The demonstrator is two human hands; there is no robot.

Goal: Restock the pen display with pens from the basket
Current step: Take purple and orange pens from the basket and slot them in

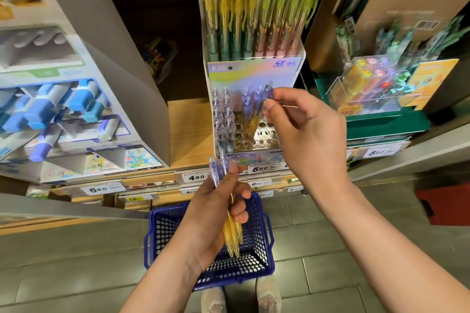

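Here the right hand (309, 134) pinches a pen (268, 90) over open display holes (264, 133).

The basket (256, 244) is deep blue, its walls a grid of holes. The bundle of pens (230, 226) fades from clear lilac tops to translucent yellow barrels, as does the single pen (267, 90). The pen display (254, 71) card is pastel lilac, pink and yellow. Price tags (196, 177) are white with black digits. The floor (330, 262) is grey tile.

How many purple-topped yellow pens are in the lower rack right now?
3: two purple-topped pens standing side by side in the right half of the rack, a third pen beside them pinched in the right hand. More may hide behind.
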